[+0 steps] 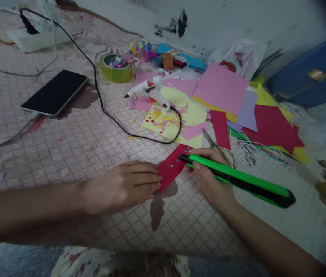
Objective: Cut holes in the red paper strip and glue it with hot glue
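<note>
Red strip (170,175) lies on the quilted surface (65,165), left hand (122,184) flattened out over its left edge, right hand (213,179) gripping the green-black cutter (246,181), tip over strip, scissors (215,145) just beyond, glue gun (148,89) farther back.

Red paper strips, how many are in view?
2: one strip partly under the left hand, another strip beside the scissors. More may be hidden in the paper pile.
</note>
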A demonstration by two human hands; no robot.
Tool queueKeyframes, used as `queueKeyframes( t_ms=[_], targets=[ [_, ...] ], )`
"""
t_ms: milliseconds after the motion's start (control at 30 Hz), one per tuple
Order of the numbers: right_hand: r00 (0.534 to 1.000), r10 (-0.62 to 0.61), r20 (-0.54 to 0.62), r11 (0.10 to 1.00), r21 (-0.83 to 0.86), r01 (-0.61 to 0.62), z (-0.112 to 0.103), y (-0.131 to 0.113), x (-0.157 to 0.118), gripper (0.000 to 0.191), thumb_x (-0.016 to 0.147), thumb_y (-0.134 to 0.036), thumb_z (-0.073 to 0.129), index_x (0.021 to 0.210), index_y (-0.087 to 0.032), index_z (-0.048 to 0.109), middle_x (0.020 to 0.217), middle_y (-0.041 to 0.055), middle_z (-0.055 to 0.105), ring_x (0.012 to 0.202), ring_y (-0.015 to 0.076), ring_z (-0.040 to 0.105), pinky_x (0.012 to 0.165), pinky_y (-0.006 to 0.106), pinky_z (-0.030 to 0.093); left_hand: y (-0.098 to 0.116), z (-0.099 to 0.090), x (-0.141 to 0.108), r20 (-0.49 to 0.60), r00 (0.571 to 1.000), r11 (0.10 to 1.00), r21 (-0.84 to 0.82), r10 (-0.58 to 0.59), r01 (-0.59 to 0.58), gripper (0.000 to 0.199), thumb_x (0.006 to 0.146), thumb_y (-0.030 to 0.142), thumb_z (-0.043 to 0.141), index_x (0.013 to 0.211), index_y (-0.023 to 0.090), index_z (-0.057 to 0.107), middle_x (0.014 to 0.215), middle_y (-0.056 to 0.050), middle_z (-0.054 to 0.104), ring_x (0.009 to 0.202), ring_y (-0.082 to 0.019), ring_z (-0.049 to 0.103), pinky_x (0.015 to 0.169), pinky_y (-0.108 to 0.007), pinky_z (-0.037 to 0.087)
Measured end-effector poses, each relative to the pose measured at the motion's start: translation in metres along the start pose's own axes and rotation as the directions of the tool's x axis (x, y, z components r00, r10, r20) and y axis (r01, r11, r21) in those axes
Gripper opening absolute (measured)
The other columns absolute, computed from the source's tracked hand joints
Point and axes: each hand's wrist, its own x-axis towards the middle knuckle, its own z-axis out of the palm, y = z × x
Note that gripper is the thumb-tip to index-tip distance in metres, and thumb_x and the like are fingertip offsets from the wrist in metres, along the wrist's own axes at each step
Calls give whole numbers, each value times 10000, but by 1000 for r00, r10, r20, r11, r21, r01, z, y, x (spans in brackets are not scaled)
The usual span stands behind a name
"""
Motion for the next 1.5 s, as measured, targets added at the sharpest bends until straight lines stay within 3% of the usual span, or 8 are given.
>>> queueKeyframes(
  t_ms=[167, 400, 600, 867, 1367, 1500],
  targets=[
    [995, -49, 82, 982, -178, 63, 1, -13, -1, 144, 886, -222, 636, 1016, -241, 697, 908, 14, 739, 730, 142, 696, 641, 260, 579, -6, 4, -1, -45, 998, 999, -7, -47, 47, 197, 1003, 158, 564, 1160, 115, 674, 1151, -98, 762, 1100, -216, 702, 946, -375, 607],
    [959, -203, 196, 916, -307, 257, 12, -30, -7, 168, 803, -131, 618, 917, -222, 702, 792, 0, 761, 643, 134, 700, 570, 223, 552, -3, 2, 2, 47, 999, 1000, -11, -16, 17, 198, 1029, 178, 532, 1065, 118, 717, 1168, -87, 759, 1142, -217, 687, 980, -358, 586],
    [967, -189, 173, 916, -323, 237, 15, -25, -11, 188, 808, -119, 617, 937, -231, 695, 787, -6, 759, 620, 124, 684, 581, 231, 546, 1, 1, 3, 78, 997, 999, 25, 21, -23, 235, 1041, 165, 500, 1049, 97, 724, 1171, -101, 753, 1138, -206, 689, 1049, -367, 553],
    [968, -192, 163, 897, -371, 240, 18, -27, -11, 188, 808, -138, 610, 936, -249, 691, 803, -9, 754, 636, 130, 689, 591, 239, 558, 3, -1, 5, 97, 995, 996, 75, 37, -44, 307, 1064, 180, 440, 1013, 116, 736, 1170, -101, 752, 1122, -201, 692, 1032, -359, 558],
    [953, -156, 260, 890, -382, 250, 17, -33, -11, 204, 843, -135, 587, 984, -254, 674, 808, 11, 739, 642, 154, 687, 580, 275, 556, 4, -1, 5, 105, 994, 996, 71, 38, -46, 289, 1056, 164, 444, 1042, 118, 730, 1176, -114, 744, 1147, -208, 681, 1046, -367, 550],
    [967, -181, 182, 900, -365, 237, 17, -32, -12, 193, 831, -140, 599, 964, -253, 682, 821, 3, 755, 662, 151, 704, 582, 258, 569, 4, 0, 3, 115, 993, 998, 53, 21, -27, 263, 1048, 174, 474, 1032, 118, 729, 1191, -119, 739, 1158, -208, 676, 1059, -373, 539]
  ],
)
